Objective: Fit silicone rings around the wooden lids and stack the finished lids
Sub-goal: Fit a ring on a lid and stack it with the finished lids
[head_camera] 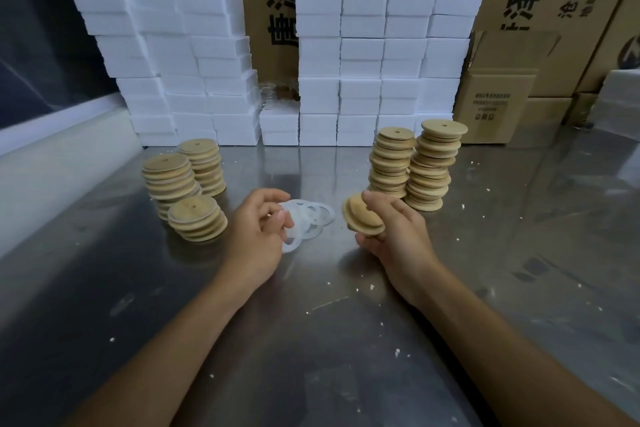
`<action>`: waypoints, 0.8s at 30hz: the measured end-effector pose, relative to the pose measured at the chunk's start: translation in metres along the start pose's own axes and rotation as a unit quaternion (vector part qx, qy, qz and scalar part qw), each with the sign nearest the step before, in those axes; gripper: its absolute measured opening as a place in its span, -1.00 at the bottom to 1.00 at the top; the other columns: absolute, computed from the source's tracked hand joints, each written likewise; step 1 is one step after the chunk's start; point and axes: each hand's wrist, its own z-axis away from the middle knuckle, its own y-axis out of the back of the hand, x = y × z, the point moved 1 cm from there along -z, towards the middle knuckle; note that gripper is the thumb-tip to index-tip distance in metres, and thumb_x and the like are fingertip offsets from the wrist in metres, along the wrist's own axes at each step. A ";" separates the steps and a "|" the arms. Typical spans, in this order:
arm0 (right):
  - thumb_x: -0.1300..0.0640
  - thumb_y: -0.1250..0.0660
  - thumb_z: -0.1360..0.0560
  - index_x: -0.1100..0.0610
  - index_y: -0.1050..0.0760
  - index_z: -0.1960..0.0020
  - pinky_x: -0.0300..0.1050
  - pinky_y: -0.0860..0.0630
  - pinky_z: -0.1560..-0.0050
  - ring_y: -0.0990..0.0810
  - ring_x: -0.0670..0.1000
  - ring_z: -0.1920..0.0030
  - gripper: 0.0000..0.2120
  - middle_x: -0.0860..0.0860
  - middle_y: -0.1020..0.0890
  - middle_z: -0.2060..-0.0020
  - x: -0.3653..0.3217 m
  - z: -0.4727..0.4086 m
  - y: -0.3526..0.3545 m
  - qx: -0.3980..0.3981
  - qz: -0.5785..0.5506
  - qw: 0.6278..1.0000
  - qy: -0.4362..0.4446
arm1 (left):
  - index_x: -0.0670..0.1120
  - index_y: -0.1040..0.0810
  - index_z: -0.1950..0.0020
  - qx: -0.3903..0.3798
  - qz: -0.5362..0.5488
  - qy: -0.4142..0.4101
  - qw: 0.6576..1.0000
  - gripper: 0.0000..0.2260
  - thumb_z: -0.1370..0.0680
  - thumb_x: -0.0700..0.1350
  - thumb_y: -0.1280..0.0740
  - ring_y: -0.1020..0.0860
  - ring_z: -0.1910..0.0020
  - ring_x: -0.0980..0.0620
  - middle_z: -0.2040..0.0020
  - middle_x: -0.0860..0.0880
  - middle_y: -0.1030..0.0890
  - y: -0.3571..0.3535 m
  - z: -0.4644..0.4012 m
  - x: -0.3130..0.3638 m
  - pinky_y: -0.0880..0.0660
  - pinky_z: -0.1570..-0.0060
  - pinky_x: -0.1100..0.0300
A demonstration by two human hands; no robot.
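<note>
Plainly the ring-fetching step is in hand; the left hand has its fingers curled into the small heap of silicone rings lying on the steel table at about twelve o'clock from the wrists, and it seems to pinch one ring, though exactly which is hard to tell; the right hand grips a bare wooden lid between thumb and fingers, lifted clear of the table, at roughly one o'clock. That lid sits tilted on edge, its broad face turned toward ten o'clock and upward; its axis (the line through the centre hole) leans the same way, so the grooved rim faces the rings. Next, I judge, one ring must be lifted free of the heap and stretched over that rim. Unfinished stacks stand at one o'clock just behind the right hand; the stacks at ten o'clock are probably finished.
</note>
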 end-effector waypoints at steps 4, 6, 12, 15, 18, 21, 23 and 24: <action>-0.07 -0.42 -0.52 0.03 -0.60 -0.13 -0.16 -0.63 0.21 -0.66 -0.11 0.03 -0.75 -0.04 -0.63 -0.08 0.006 0.009 -0.010 0.001 0.130 0.989 0.074 | -0.12 -0.59 -0.01 -0.074 0.144 0.051 0.985 -0.82 -0.60 -0.35 -0.24 -0.49 0.40 0.10 0.29 -0.02 -0.64 0.003 0.003 0.006 -0.42 0.44 0.28; -0.12 -0.43 -0.49 0.01 -0.60 -0.13 -0.03 -0.68 0.09 -0.66 -0.08 -0.04 -0.71 0.00 -0.59 -0.15 0.006 0.014 -0.014 -0.037 0.163 0.982 0.092 | -0.13 -0.57 -0.03 -0.101 0.178 0.065 0.977 -0.85 -0.59 -0.33 -0.26 -0.51 0.34 0.04 0.25 -0.05 -0.66 0.001 0.004 0.010 -0.42 0.42 0.26; 0.14 -0.32 -0.61 0.08 -0.67 0.14 -0.27 -0.47 0.52 -0.57 -0.09 0.41 -0.80 0.00 -0.66 0.34 0.008 0.023 -0.022 -0.104 0.217 0.959 0.150 | -0.14 -0.58 0.11 -0.047 0.126 0.042 0.990 -0.91 -0.55 -0.30 -0.34 -0.49 0.48 0.15 0.33 -0.03 -0.68 -0.007 0.009 0.009 -0.41 0.48 0.32; 0.15 -0.32 -0.61 0.10 -0.67 0.11 -0.23 -0.47 0.48 -0.56 -0.08 0.42 -0.81 0.02 -0.68 0.31 0.009 0.023 -0.023 -0.101 0.227 0.953 0.175 | -0.06 -0.59 0.19 -0.004 0.070 0.038 0.997 -0.87 -0.53 -0.25 -0.39 -0.56 0.45 0.03 0.35 0.00 -0.65 -0.009 0.008 0.002 -0.54 0.36 0.15; 0.12 -0.33 -0.60 0.18 -0.67 0.03 -0.02 -0.59 0.32 -0.61 -0.04 0.32 -0.82 0.07 -0.70 0.23 0.010 0.022 -0.024 -0.087 0.256 0.943 0.194 | 0.01 -0.57 0.22 0.021 0.023 0.041 0.999 -0.84 -0.52 -0.20 -0.40 -0.61 0.31 -0.14 0.31 -0.03 -0.64 -0.013 0.009 -0.001 -0.62 0.21 -0.10; 0.10 -0.33 -0.60 0.20 -0.63 0.08 0.18 -0.60 0.23 -0.62 0.16 0.28 -0.80 0.11 -0.67 0.25 0.010 0.022 -0.024 -0.076 0.268 0.939 0.203 | 0.05 -0.53 0.25 0.021 0.019 0.060 0.998 -0.80 -0.54 -0.18 -0.37 -0.61 0.36 -0.01 0.32 0.00 -0.62 -0.016 0.011 -0.004 -0.58 0.47 0.07; 0.09 -0.33 -0.60 0.21 -0.60 0.08 0.24 -0.60 0.26 -0.64 0.23 0.22 -0.80 0.15 -0.65 0.25 0.010 0.023 -0.024 -0.075 0.263 0.939 0.206 | 0.04 -0.50 0.25 0.016 0.022 0.069 0.997 -0.79 -0.56 -0.19 -0.35 -0.63 0.32 -0.02 0.25 -0.06 -0.62 -0.019 0.011 -0.004 -0.57 0.47 0.14; 0.09 -0.32 -0.60 0.20 -0.60 0.08 0.25 -0.60 0.26 -0.64 0.24 0.20 -0.81 0.16 -0.65 0.25 0.010 0.023 -0.024 -0.073 0.265 0.939 0.209 | 0.02 -0.49 0.25 0.013 0.031 0.071 0.997 -0.78 -0.57 -0.21 -0.34 -0.65 0.28 -0.03 0.21 -0.09 -0.63 -0.020 0.011 -0.004 -0.59 0.43 0.12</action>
